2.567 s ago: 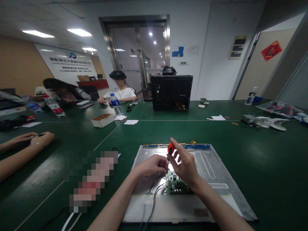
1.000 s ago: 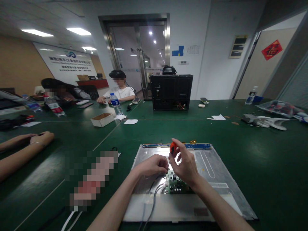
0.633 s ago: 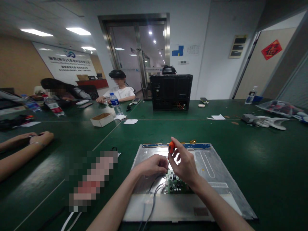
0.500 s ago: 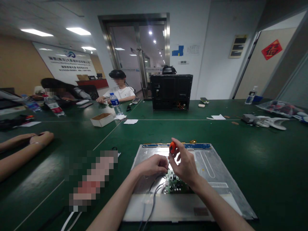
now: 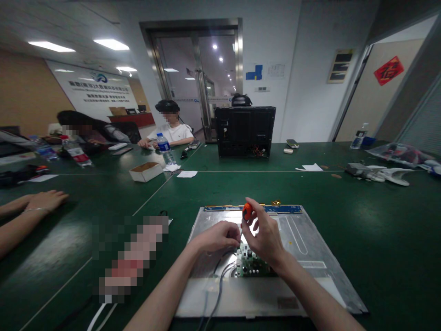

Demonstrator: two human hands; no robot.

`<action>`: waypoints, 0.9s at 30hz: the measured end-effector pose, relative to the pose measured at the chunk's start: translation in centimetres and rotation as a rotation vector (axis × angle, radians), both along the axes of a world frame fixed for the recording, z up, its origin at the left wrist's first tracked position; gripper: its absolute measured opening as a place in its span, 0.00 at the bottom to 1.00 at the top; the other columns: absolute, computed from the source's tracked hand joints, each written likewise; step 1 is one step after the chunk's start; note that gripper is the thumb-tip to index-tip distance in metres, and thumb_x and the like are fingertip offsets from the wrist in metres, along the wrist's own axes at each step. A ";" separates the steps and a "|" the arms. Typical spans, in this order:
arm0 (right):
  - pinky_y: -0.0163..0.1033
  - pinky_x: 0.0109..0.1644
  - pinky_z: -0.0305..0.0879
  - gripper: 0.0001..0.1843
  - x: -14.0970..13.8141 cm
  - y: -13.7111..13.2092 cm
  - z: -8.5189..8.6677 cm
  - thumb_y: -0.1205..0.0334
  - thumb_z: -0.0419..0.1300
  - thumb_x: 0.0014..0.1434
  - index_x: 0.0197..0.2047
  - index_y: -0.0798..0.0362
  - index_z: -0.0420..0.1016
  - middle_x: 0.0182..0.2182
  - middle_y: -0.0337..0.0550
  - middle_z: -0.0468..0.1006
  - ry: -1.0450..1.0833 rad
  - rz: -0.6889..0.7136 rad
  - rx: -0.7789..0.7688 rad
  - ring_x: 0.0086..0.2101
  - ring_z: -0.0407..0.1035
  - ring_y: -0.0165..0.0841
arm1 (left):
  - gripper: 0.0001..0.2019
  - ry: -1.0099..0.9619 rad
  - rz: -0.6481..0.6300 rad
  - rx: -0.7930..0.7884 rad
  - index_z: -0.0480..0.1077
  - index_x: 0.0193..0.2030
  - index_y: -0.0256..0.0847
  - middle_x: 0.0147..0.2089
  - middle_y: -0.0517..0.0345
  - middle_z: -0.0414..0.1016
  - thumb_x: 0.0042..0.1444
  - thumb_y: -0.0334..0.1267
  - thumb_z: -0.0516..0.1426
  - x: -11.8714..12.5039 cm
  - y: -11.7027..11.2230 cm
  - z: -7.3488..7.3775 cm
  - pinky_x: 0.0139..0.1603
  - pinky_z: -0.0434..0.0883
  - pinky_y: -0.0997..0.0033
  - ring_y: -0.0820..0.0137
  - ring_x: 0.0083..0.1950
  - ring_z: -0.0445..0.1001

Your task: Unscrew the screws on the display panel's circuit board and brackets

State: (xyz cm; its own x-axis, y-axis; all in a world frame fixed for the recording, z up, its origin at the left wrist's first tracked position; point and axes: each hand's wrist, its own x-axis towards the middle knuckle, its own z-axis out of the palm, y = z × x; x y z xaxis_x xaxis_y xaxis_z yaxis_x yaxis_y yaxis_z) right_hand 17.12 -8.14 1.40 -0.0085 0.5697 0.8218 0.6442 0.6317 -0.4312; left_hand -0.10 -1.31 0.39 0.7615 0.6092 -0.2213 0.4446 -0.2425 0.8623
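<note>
A flat silver metal panel lies on the green table in front of me. On it sits a small green circuit board with grey wires running toward me. My right hand is closed round a small screwdriver with an orange handle, held upright with its tip down at the board. My left hand is curled shut just left of the board, fingertips pinched at the screwdriver's shaft near the tip.
Another person's forearms and hand rest on the table at the left. Farther back are a cardboard box, a water bottle, a black upright case, papers and parts at the right. People sit at the far left.
My hands stay at the board, the screwdriver handle shifting only slightly. The other person's hands at the left have come apart, one now lying flat.
</note>
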 end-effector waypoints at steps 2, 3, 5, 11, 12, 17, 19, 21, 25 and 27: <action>0.34 0.25 0.67 0.28 0.0 0.0 0.0 0.67 0.54 0.60 0.64 0.53 0.59 0.31 0.40 0.76 -0.005 0.005 0.009 0.23 0.67 0.29 | 0.05 -0.003 -0.002 -0.001 0.68 0.31 0.38 0.27 0.64 0.66 0.48 0.33 0.60 0.0 0.0 0.1 0.31 0.59 0.72 0.73 0.30 0.63; 0.34 0.25 0.67 0.28 0.0 0.0 0.0 0.67 0.54 0.60 0.64 0.53 0.59 0.32 0.40 0.76 -0.010 0.009 0.012 0.23 0.67 0.29 | 0.05 -0.001 -0.004 0.000 0.68 0.31 0.38 0.27 0.64 0.66 0.48 0.32 0.60 0.0 0.0 0.1 0.31 0.59 0.72 0.73 0.29 0.63; 0.34 0.25 0.67 0.28 0.0 0.0 0.0 0.67 0.54 0.61 0.64 0.53 0.59 0.32 0.40 0.76 -0.021 0.015 0.016 0.23 0.68 0.30 | 0.04 0.009 -0.008 0.003 0.68 0.31 0.38 0.27 0.64 0.66 0.48 0.31 0.60 0.1 0.1 0.1 0.31 0.59 0.72 0.73 0.29 0.64; 0.33 0.24 0.66 0.26 0.1 0.2 -0.1 0.66 0.55 0.63 0.64 0.51 0.58 0.34 0.41 0.76 -0.031 0.024 0.020 0.24 0.68 0.29 | 0.04 0.042 -0.036 0.025 0.67 0.27 0.39 0.24 0.66 0.64 0.48 0.29 0.58 0.1 0.3 0.4 0.30 0.60 0.73 0.74 0.28 0.62; 0.33 0.24 0.66 0.26 0.1 0.2 -0.1 0.65 0.55 0.63 0.64 0.51 0.58 0.34 0.41 0.76 -0.034 0.026 0.017 0.24 0.68 0.29 | 0.04 0.045 -0.040 0.030 0.67 0.27 0.39 0.24 0.66 0.63 0.47 0.28 0.58 0.1 0.3 0.4 0.30 0.60 0.73 0.74 0.27 0.62; 0.34 0.25 0.67 0.27 0.1 0.0 -0.1 0.65 0.55 0.62 0.65 0.53 0.58 0.33 0.42 0.76 -0.036 0.016 -0.013 0.25 0.69 0.31 | 0.03 0.034 -0.033 0.016 0.68 0.29 0.38 0.26 0.64 0.67 0.48 0.29 0.59 -0.1 0.5 -0.1 0.31 0.62 0.74 0.73 0.29 0.65; 0.34 0.25 0.67 0.28 0.1 0.0 -0.1 0.66 0.54 0.62 0.65 0.54 0.58 0.32 0.42 0.77 -0.028 0.021 -0.027 0.24 0.69 0.31 | 0.04 0.030 -0.022 -0.002 0.70 0.31 0.38 0.28 0.62 0.69 0.47 0.30 0.60 -0.1 0.6 -0.4 0.32 0.64 0.73 0.71 0.31 0.67; 0.34 0.25 0.67 0.29 0.1 0.0 -0.2 0.67 0.54 0.61 0.65 0.54 0.58 0.32 0.42 0.77 -0.023 0.026 -0.031 0.24 0.70 0.31 | 0.05 0.028 -0.021 -0.010 0.70 0.32 0.38 0.29 0.61 0.70 0.46 0.31 0.60 -0.2 0.6 -0.5 0.33 0.65 0.73 0.70 0.32 0.68; 0.33 0.24 0.67 0.29 0.1 0.1 -0.3 0.67 0.54 0.61 0.65 0.52 0.58 0.32 0.41 0.77 -0.024 0.022 -0.023 0.24 0.69 0.30 | 0.04 0.031 -0.023 -0.006 0.69 0.31 0.38 0.28 0.62 0.69 0.46 0.31 0.60 -0.2 0.6 -0.4 0.31 0.64 0.73 0.71 0.31 0.67; 0.33 0.24 0.67 0.29 0.1 0.1 -0.4 0.67 0.55 0.61 0.65 0.52 0.58 0.32 0.41 0.76 -0.021 0.019 -0.022 0.24 0.69 0.30 | 0.04 0.033 -0.020 0.007 0.69 0.30 0.38 0.27 0.63 0.68 0.47 0.30 0.59 -0.1 0.5 -0.2 0.30 0.63 0.73 0.72 0.30 0.66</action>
State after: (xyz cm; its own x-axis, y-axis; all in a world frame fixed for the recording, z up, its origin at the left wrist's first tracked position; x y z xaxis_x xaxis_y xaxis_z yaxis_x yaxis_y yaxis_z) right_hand 17.21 -7.99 1.02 -0.0371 0.5875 0.8084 0.6412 0.6345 -0.4317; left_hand -0.21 -0.77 0.22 0.7660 0.5953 -0.2424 0.4676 -0.2573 0.8456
